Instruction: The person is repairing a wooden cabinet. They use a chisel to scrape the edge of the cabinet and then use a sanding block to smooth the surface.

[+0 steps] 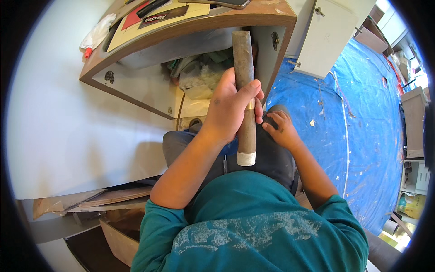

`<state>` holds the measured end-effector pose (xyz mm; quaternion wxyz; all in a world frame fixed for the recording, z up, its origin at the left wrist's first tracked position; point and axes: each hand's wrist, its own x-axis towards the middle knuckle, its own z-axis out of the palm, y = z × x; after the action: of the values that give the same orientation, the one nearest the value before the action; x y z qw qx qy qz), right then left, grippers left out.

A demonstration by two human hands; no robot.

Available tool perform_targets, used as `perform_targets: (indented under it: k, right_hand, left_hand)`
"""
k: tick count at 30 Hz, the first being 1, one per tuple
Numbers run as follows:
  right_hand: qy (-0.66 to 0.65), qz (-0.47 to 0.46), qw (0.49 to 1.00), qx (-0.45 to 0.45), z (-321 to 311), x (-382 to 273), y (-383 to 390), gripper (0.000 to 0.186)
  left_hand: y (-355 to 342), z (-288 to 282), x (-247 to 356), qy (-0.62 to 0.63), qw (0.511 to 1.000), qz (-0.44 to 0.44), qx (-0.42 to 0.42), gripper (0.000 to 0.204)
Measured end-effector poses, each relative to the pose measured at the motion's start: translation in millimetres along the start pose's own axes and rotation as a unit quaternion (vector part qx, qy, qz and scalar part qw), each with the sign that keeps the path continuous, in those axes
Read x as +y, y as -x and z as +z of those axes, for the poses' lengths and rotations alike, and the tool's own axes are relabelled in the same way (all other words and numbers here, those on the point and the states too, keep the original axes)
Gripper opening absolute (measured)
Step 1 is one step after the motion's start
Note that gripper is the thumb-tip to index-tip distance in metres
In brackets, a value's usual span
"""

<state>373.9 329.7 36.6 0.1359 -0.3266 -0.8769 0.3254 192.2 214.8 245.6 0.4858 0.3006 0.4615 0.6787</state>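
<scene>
My left hand [224, 111] grips a long greyish-brown cylinder [244, 52], upright in the view, with a pale white band at its lower end and a small yellowish patch at the middle. My right hand [278, 127] rests by my right knee, fingers apart and loosely bent, holding nothing. Behind the cylinder is an open wooden cabinet [285, 34] with dark hinge fittings and crumpled plastic-wrapped material [195, 72] inside.
A yellow board, dark tools and a white cloth [97, 31] lie on the cabinet top. A blue sheet [344, 149] covers the floor at right, with loose white doors [319, 41] and boxes along it. A white wall [68, 145] and plywood pieces [90, 199] are at left.
</scene>
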Motion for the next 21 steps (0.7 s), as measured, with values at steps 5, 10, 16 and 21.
perform_targets:
  k: [5,10,16,21]
  right_hand:
    - [0.140,-0.003,0.990,0.000,21,0,16,0.054]
    - [0.126,0.015,0.992,-0.014,21,-1,8,0.054]
    - [0.129,0.020,0.991,-0.023,16,-5,0,0.052]
    - [0.129,0.020,0.991,-0.013,18,-3,-3,0.051]
  left_hand:
    - [-17,7,7,0.036,0.999,0.000,0.011,0.041]
    - [-19,12,13,0.047,0.999,0.001,0.016,0.045]
    - [-24,9,17,0.077,0.997,-0.001,0.012,0.051]
    - [-28,5,19,0.081,0.997,-0.013,0.007,0.053]
